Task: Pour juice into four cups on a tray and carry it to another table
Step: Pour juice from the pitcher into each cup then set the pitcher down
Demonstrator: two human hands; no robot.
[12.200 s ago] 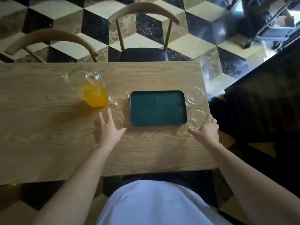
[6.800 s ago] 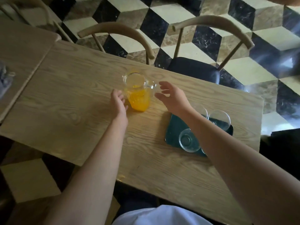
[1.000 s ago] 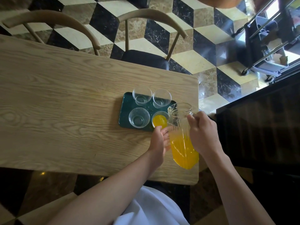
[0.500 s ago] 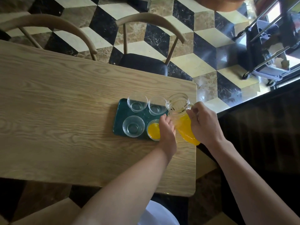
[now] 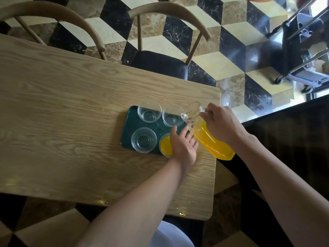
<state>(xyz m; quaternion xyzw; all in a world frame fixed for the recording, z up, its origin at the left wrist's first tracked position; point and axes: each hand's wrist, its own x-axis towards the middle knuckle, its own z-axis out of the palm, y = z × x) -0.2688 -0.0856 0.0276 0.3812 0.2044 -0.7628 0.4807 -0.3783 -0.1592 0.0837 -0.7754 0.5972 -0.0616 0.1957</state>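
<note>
A dark green tray [image 5: 128, 130] lies near the right end of the wooden table [image 5: 71, 107] and carries four clear cups. The near right cup [image 5: 165, 144] holds orange juice; the near left cup [image 5: 143, 139], far left cup [image 5: 149, 112] and far right cup [image 5: 172, 116] hold none. My right hand [image 5: 219, 124] grips the handle of a glass pitcher [image 5: 204, 130] of orange juice, tilted with its mouth over the far right cup. My left hand [image 5: 183, 145] rests under the pitcher's side, fingers spread, partly covering the filled cup.
Two wooden chairs [image 5: 169, 50] stand at the table's far side on a patterned tile floor. The table's right edge [image 5: 216, 148] is just beside the tray, with a dark counter [image 5: 293, 139] beyond it. A metal cart [image 5: 299, 56] stands at the far right.
The pitcher has moved from beside the filled near right cup up toward the far right cup and tilted further. My left hand followed, staying against the pitcher.
</note>
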